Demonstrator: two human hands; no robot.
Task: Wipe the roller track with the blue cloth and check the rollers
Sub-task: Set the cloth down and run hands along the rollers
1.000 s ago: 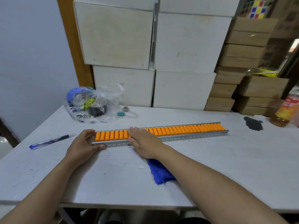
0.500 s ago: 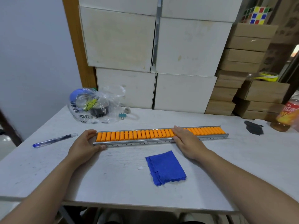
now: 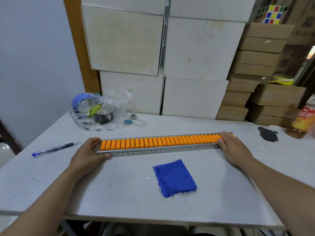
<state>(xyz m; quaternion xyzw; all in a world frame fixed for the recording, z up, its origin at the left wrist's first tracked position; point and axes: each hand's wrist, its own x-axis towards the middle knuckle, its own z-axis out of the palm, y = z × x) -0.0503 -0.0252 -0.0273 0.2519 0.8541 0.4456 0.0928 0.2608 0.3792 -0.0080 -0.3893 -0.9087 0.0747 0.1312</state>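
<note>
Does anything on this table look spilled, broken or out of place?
One thing: a dark blotch on the white table, at the far right near the drink bottle, looks like a stain or spill. The roller track lies straight and the blue cloth lies folded.

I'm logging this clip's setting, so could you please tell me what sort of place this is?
Probably a storeroom or small workshop, not a home. White boxes and brown cartons are stacked against the wall behind a scuffed white worktable, where a roller track lies.
</note>
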